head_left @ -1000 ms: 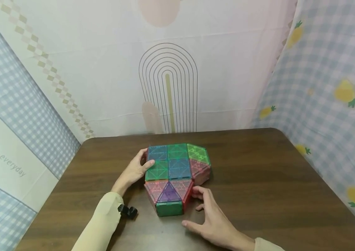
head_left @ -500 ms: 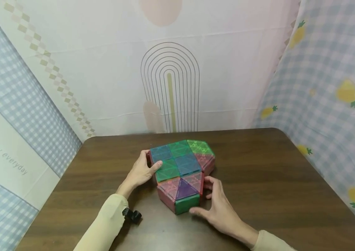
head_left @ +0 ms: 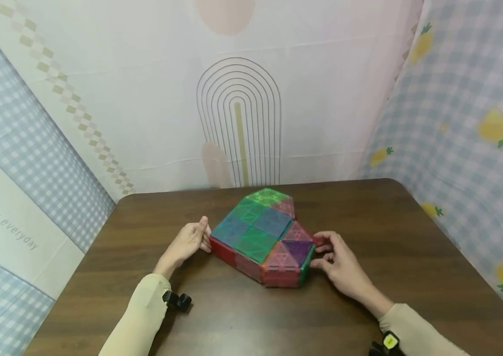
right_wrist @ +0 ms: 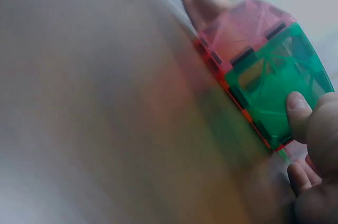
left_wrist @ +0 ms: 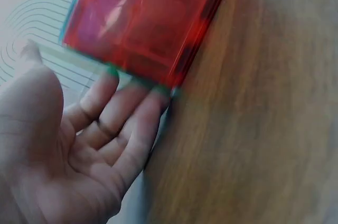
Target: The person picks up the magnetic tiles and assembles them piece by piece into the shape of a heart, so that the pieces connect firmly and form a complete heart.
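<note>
A low, flat-topped structure of translucent magnetic tiles (head_left: 251, 232) sits turned at an angle on the table. Its top shows blue, green, pink and purple tiles; red tiles (left_wrist: 158, 23) wall its left side. My left hand (head_left: 189, 242) is at its left corner, thumb raised, fingertips touching the lower edge of the red wall. At the right end, my right hand (head_left: 342, 262) has loosely bent fingers by the corner. Its thumb rests against a green side tile (right_wrist: 280, 86) in the right wrist view. The far walls are hidden in the head view.
The brown wooden table (head_left: 145, 212) has rounded far corners. A patterned white cloth (head_left: 158, 123) hangs behind it, with checked cloth (head_left: 456, 173) at the right. Black wrist devices (head_left: 177, 300) sit on the sleeves.
The tile structure has rotated counterclockwise, its near end swinging right. My right hand has moved right and away from me along with it. My left thumb has come off the top.
</note>
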A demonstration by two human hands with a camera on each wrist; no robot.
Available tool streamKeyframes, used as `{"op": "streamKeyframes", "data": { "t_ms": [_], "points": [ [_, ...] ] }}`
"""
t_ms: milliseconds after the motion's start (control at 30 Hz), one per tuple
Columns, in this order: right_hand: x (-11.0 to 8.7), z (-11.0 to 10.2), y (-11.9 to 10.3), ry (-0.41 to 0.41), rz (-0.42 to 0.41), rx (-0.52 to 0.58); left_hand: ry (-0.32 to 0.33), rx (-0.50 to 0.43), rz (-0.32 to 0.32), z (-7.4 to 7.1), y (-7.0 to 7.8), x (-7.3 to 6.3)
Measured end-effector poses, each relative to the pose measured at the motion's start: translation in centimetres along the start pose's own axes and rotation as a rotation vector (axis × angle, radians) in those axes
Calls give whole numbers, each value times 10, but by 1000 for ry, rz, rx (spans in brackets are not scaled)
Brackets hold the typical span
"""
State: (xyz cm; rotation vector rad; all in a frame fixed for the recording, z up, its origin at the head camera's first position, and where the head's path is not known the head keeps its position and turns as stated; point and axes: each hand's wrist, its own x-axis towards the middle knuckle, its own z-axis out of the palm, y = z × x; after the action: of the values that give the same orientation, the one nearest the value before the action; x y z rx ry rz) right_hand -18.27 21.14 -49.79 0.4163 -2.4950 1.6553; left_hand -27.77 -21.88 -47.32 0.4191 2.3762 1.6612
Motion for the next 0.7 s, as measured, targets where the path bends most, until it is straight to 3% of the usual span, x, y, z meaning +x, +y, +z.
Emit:
{"op": "streamKeyframes", "data": {
  "t_ms": [133, 267, 367, 467, 567, 700],
  "points": [
    [6, -17, 8, 16, 38, 71, -174, -53, 19, 1, -2, 0],
    [10, -26, 11, 30, -9, 100, -327, -115, 45, 6, 1, -1],
    [11, -30, 12, 33, -43, 127, -399, -173, 27, 12, 4, -3],
    [10, -33, 14, 4, -25, 150, -441, -205, -6, 23, 8, -5],
    [9, -35, 14, -47, 7, 96, -469, -209, -23, 39, 18, -7],
    [9, -35, 12, -59, 71, -9, -575, -165, 9, 63, 34, -9]
  ]
}}
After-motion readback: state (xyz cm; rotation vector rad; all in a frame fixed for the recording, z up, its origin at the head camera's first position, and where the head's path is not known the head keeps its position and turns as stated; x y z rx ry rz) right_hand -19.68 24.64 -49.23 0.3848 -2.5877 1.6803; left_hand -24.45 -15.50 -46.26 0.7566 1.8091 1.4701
